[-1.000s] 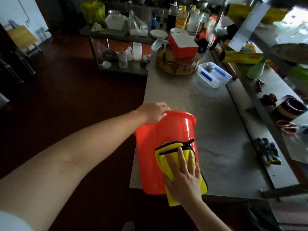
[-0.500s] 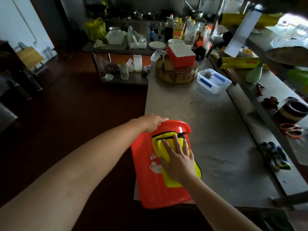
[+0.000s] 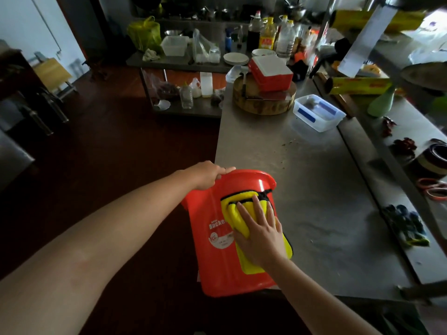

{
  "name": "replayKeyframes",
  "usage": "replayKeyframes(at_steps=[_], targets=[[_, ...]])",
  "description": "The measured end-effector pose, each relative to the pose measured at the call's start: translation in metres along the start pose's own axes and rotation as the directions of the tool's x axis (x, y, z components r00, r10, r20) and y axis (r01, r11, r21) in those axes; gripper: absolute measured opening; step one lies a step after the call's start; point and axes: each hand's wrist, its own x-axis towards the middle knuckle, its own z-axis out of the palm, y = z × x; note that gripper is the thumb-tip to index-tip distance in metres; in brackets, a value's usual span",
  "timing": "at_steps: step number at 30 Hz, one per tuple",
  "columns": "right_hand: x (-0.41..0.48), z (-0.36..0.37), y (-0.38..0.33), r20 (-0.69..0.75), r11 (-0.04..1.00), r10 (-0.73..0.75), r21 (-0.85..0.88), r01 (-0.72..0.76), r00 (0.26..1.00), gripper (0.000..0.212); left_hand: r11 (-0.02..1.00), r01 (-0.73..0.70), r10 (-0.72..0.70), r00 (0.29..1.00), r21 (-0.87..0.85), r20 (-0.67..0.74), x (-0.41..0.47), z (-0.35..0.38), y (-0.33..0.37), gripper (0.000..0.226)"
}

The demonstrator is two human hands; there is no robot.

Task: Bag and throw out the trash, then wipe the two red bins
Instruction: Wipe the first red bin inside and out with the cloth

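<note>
A dim kitchen is showing here, with a dark floor on the left and a long steel table running away from the viewer. At the table's far end a round wooden chopping block is carrying a red box with a white lid, and a clear plastic container is sitting just beside it.

The red bin is lying tipped over at the near left corner of the table, rim pointing away and base toward the viewer. The left hand is gripping the far-left part of the rim, fingers curled over the edge, and appears to be steadying the bin. The right hand is pressing a yellow cloth flat against the bin's upturned side wall, fingers straight and spread, holding nothing in a curl.

Assessment: the bin is showing no bag or rubbish that can be seen, so the bagging stage is judged complete. Wiping of this bin is under way on the outer wall; whether the inside is being attended to cannot be told. A second red bin is not identifiable in view, so its wiping is judged outstanding.
</note>
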Motion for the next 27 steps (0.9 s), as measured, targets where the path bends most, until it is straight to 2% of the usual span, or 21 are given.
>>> replayKeyframes(at_steps=[7, 9, 12, 15, 20, 24, 27], targets=[[-0.068, 0.024, 0.013, -0.07, 0.997, -0.046, -0.063, 0.041, 0.996, 0.073, 0.999, 0.011, -0.012, 1.0, -0.036, -0.01, -0.01, 0.004, -0.005, 0.076], [-0.076, 0.026, 0.015, -0.068, 0.997, -0.042, -0.07, 0.037, 0.997, 0.073, 0.999, 0.014, -0.013, 1.0, -0.048, 0.014, -0.01, 0.003, -0.004, 0.068], [-0.079, 0.026, 0.015, -0.053, 0.998, -0.024, -0.064, 0.021, 0.998, 0.074, 1.0, 0.013, -0.014, 0.998, 0.024, 0.067, -0.005, -0.006, 0.005, 0.058], [-0.079, 0.026, 0.007, -0.049, 0.998, -0.023, -0.063, 0.02, 0.999, 0.074, 0.996, -0.05, 0.047, 0.998, 0.07, 0.051, 0.008, -0.014, 0.031, 0.042], [-0.08, 0.031, -0.01, -0.064, 0.998, -0.022, -0.063, 0.018, 0.998, 0.076, 0.999, -0.024, 0.024, 1.0, -0.021, -0.01, 0.031, 0.003, 0.065, 0.043], [-0.069, 0.028, -0.01, -0.041, 1.0, 0.009, 0.0, -0.009, 0.999, 0.076, 0.988, -0.018, -0.006, 0.988, -0.153, -0.154, 0.031, 0.014, 0.054, 0.038], [-0.047, 0.021, -0.016, -0.005, 0.998, 0.04, 0.052, -0.04, 0.999, 0.076, 0.975, -0.01, -0.03, 0.984, -0.223, -0.173, 0.027, 0.014, 0.036, 0.037]])
